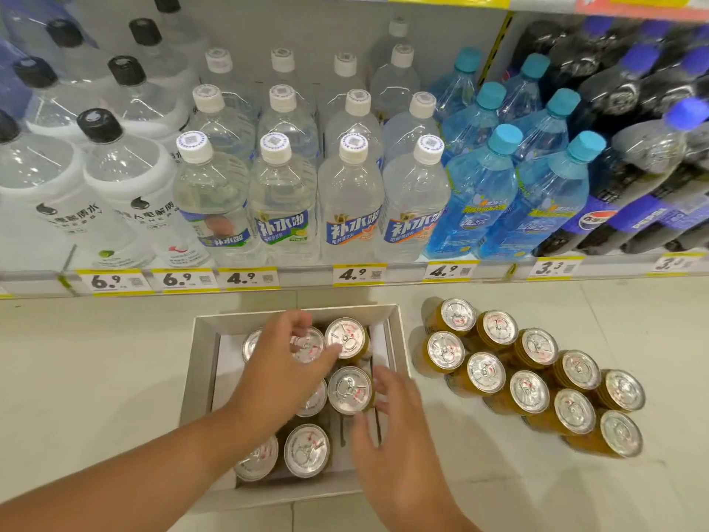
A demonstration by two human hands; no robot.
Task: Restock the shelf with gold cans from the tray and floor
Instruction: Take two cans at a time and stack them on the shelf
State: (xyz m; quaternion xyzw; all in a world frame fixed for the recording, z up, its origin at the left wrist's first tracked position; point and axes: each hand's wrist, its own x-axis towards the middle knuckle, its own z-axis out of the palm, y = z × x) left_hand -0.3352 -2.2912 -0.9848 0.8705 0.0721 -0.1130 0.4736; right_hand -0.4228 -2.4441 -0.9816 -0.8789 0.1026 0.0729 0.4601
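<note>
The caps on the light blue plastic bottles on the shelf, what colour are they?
Teal caps, clearest in the head view.

Two bare forearms, no sleeves reaching into view. Left hand and right hand ungloved, without rings, watch or bracelet at the wrists. Short, unpainted nails on the fingers. Right hand slightly blurred.

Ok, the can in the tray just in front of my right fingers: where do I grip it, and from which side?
Probably best from above. That can stands upright with its lid facing up, and neighbours crowd its left and far sides. Wrap the right hand round the upper wall just under the rim, coming down on its right side, where the tray floor shows bare.
</note>
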